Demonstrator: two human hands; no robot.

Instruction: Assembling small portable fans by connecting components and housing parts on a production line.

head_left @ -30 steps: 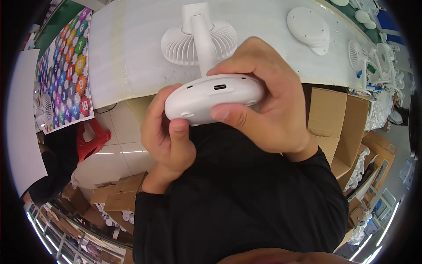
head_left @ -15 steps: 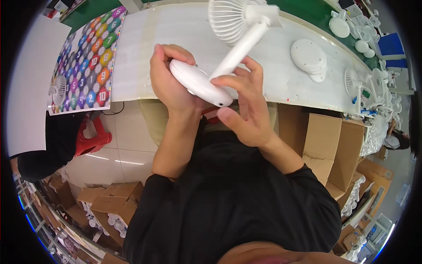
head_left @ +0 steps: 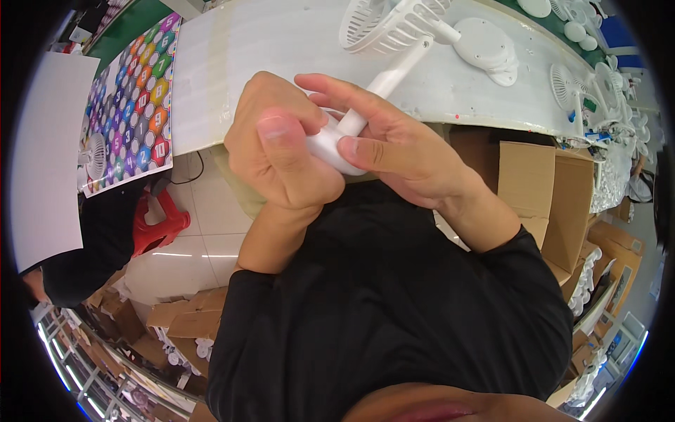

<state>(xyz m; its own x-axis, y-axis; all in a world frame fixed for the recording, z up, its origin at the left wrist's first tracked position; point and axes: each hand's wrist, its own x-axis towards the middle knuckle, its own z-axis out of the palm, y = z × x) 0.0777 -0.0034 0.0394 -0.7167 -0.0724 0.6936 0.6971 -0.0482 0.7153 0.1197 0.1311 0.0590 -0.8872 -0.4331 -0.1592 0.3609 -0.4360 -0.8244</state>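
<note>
A white desk fan is held tilted between my hands over the front edge of the table, its slotted cage pointing away from me. My left hand is closed around the left side of its round base, thumb bent against the forefinger. From the right, my right hand grips the base where the stem meets it. The thumb presses on the base's top, and the fingers pass behind the stem. Much of the base is hidden by both hands.
On the white table lie stacked white round bases. More fan parts crowd the right end. A colourful printed sheet and a person's black sleeve are at left. Below stand a red stool and an open cardboard box.
The fan has turned, so its base faces up less openly and its cage is seen from another side. My left hand has rolled over and closed on the base; my right hand has tightened its hold.
</note>
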